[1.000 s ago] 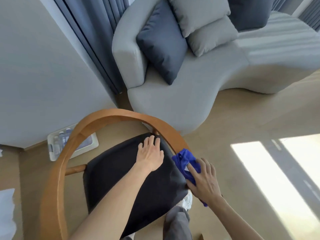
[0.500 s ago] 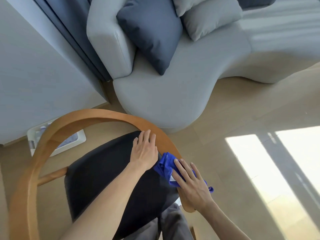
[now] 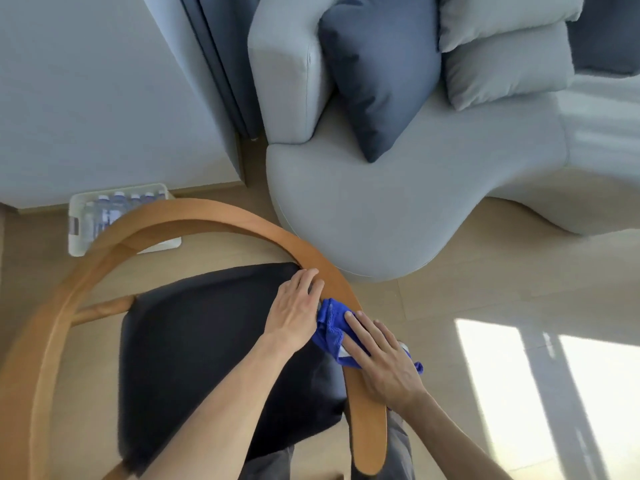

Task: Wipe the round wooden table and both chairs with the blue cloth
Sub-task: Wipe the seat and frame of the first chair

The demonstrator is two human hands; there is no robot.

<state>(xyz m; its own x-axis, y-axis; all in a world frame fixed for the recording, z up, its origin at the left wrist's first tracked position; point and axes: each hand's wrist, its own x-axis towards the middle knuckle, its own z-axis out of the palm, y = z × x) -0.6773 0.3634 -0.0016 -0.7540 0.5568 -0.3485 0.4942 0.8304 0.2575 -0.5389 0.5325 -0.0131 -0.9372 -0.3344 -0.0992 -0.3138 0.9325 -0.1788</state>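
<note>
Fingers (image 3: 363, 332) flat on blue cloth (image 3: 330, 327).

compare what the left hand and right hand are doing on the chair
The right hand presses the blue cloth flat onto the chair's wooden armrest; the left hand is bare, resting at the black seat edge beside the rail. Both lie with fingers straight.

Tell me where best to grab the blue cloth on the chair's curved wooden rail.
Probably the bunched end of the blue cloth, which sticks out past the right hand towards the left hand. Come from above, on the black seat cushion side: that fold stands raised and exposed, while the rest lies pressed flat on the curved wooden rail.
</note>
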